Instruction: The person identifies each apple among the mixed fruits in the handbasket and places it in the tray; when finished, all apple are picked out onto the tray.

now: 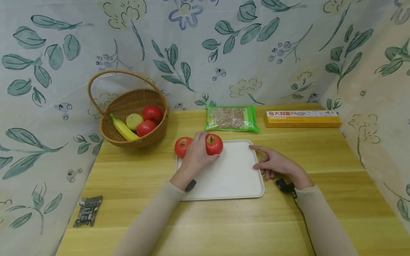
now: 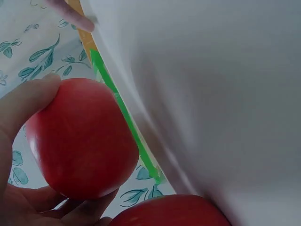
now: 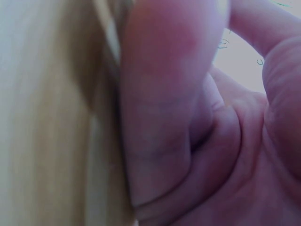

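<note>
Above the upper left part of a white tray, the left hand grips a red apple, thumb on one side and fingers on the other. The left wrist view shows this apple large and tilted between them. A second red apple is at the tray's upper left corner, partly behind the left hand. At the tray's right edge, the right hand touches the rim with an extended index finger and the thumb. Its other fingers are bent beneath, seen close up in the right wrist view.
A wicker basket at the back left holds a banana, a yellow-green fruit and two red apples. Behind the tray lie a green-edged packet and a pasta box. A dark wrapped packet lies at the left.
</note>
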### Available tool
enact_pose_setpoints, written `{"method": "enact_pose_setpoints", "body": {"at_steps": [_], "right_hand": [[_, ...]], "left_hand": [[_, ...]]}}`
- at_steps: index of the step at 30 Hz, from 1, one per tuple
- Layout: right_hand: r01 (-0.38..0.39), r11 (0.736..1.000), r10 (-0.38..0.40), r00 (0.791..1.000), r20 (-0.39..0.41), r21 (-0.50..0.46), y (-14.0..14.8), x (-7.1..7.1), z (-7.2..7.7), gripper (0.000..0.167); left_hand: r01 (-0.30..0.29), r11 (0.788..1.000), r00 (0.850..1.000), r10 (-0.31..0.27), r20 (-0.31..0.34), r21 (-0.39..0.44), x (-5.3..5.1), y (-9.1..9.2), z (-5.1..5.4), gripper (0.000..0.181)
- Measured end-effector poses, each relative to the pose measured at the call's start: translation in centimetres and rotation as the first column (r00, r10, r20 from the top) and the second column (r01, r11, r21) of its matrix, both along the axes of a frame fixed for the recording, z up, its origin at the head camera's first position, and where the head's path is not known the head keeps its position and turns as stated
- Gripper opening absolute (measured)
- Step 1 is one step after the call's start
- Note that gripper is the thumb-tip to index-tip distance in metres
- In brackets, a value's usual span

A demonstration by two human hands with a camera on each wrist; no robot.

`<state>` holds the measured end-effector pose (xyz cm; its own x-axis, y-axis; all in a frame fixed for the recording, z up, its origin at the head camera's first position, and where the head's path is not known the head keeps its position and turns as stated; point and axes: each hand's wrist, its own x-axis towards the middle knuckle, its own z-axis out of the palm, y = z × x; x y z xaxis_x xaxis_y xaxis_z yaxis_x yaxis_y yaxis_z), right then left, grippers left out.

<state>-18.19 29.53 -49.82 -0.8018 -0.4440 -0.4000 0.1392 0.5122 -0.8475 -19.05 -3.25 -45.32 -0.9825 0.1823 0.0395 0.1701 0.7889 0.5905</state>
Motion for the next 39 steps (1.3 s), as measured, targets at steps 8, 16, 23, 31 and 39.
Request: {"method": "enact_pose_setpoints", "body": {"at_steps": [8, 16, 23, 31, 39], "right_hand": [[-0.009, 1.000, 0.009, 1.000, -0.001, -0.012, 0.1, 0.1, -0.1, 0.090], [-0.006, 1.000, 0.006, 1.000, -0.012, -0.003, 0.0, 0.0, 0.0, 0.089], [-0.007, 1.000, 0.007, 1.000, -0.005, -0.004, 0.0, 0.0, 0.0, 0.089], [-0.009, 1.000, 0.009, 1.000, -0.005, 0.003, -0.2, 0.0, 0.2, 0.088], [-0.008, 1.000, 0.007, 1.000, -0.005, -0.003, -0.1, 0.0, 0.1, 0.089]], "left_hand": [[0.004, 0.975, 0.998, -0.017, -0.060, -0.222, -0.4, 0.2, -1.1, 0.091], [0.023, 0.954, 0.991, -0.062, -0.121, -0.297, -0.4, 0.2, -1.5, 0.094], [0.017, 0.940, 0.988, -0.069, -0.140, -0.341, -0.3, 0.2, -1.4, 0.096], [0.013, 0.932, 0.988, -0.067, -0.139, -0.361, -0.2, -0.2, -0.8, 0.091], [0.015, 0.937, 0.989, -0.066, -0.134, -0.349, -0.2, -0.7, -0.5, 0.094]]}}
